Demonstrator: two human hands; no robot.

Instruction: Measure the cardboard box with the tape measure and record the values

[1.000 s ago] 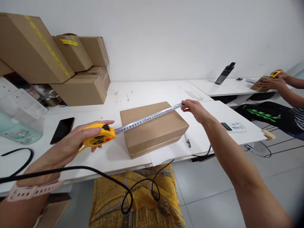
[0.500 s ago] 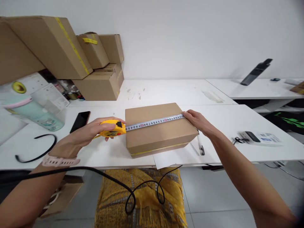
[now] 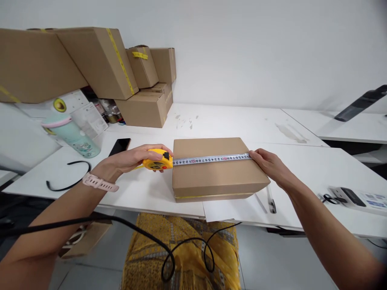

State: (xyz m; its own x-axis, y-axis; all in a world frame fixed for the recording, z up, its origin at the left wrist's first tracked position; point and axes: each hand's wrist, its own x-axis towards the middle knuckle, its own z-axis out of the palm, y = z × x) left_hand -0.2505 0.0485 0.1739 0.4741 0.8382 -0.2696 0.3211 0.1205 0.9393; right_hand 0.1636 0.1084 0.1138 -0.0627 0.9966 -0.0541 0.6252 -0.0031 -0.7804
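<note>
A closed brown cardboard box [image 3: 216, 177] lies flat on the white table [image 3: 229, 123] in front of me. My left hand [image 3: 133, 158] is closed round a yellow tape measure case [image 3: 157, 162] at the box's left edge. The white tape blade [image 3: 211, 158] stretches across the box top. My right hand [image 3: 270, 165] pinches the blade's end against the box's right edge.
A stack of cardboard boxes [image 3: 99, 60] leans at the back left. A green bottle [image 3: 72, 135], a black phone [image 3: 119, 146] and a black cable loop [image 3: 65, 187] lie to the left. A pen [image 3: 270, 199] and paper sheet [image 3: 238, 209] lie right of the box. Scissors [image 3: 331, 198] sit far right.
The tape came down from above the box to lie flat across its top. Both hands moved in to the box's edges, and my view turned left, away from another person.
</note>
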